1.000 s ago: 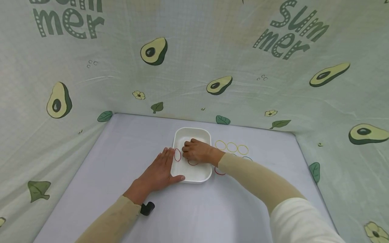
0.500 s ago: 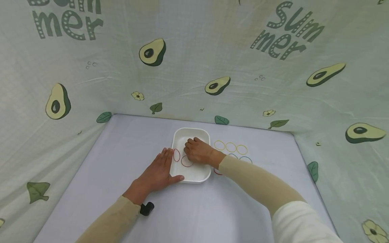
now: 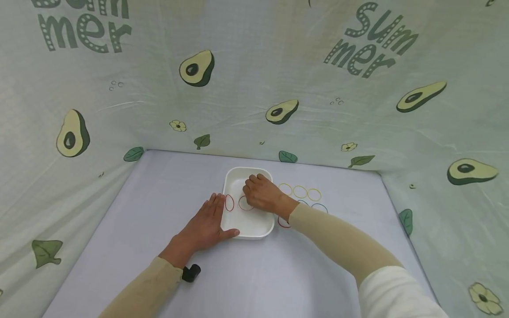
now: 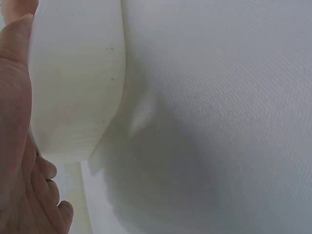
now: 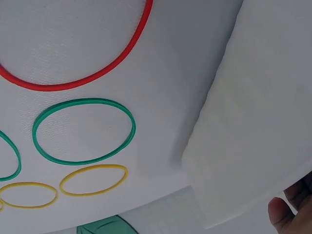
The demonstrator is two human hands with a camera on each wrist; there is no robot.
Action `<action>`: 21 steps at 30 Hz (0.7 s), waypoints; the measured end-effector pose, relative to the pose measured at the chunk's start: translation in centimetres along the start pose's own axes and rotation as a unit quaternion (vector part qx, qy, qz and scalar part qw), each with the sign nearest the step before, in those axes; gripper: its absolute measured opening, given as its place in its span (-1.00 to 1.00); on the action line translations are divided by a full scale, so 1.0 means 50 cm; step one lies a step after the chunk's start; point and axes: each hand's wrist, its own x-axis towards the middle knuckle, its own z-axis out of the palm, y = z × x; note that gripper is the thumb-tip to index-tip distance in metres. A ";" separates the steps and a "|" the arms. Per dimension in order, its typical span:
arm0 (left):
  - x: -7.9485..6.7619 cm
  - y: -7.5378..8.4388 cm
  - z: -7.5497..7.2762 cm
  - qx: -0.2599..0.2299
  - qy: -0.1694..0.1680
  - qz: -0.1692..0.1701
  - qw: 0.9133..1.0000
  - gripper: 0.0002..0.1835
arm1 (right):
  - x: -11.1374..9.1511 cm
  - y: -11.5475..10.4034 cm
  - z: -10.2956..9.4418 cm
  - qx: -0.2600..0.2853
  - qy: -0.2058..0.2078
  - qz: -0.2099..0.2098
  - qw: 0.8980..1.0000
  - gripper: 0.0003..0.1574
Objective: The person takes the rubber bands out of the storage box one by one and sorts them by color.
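Note:
A white plastic tray (image 3: 248, 227) sits on the table. My left hand (image 3: 203, 225) lies along its left side with straight fingers, the thumb reaching over the near left corner. Inside, one red rubber band (image 3: 229, 203) lies by the left wall. My right hand (image 3: 262, 193) is over the tray with curled fingers, holding the upper part of a second red rubber band (image 3: 245, 209); the fingertips and that contact are hidden. In the right wrist view, the hand's fingers (image 5: 280, 214) show only at the lower right, beyond the tray's outer wall (image 5: 253, 112).
Right of the tray, yellow rubber bands (image 3: 314, 194) form a row on the table (image 3: 254, 278). Green bands (image 5: 84, 131) lie nearer, then a thicker red band (image 5: 73, 85), partly covered by the right wrist. A patterned cloth (image 3: 234, 88) hangs behind and at the sides.
My right hand has shifted slightly away and to the right inside the tray. The red band by its fingers moved left, then farther from me. My left hand stays against the tray.

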 end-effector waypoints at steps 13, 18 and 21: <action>0.000 0.000 -0.001 -0.002 -0.005 0.000 1.000 0.29 | -0.018 0.027 -0.015 0.032 0.035 0.044 0.998 -0.78; -0.001 -0.002 0.000 0.003 -0.004 -0.002 1.000 0.31 | -0.031 0.038 -0.020 0.026 0.034 0.054 0.998 -0.77; 0.000 -0.003 0.000 0.009 -0.002 0.001 1.000 0.31 | -0.040 0.044 -0.023 0.020 0.029 0.062 0.997 -0.78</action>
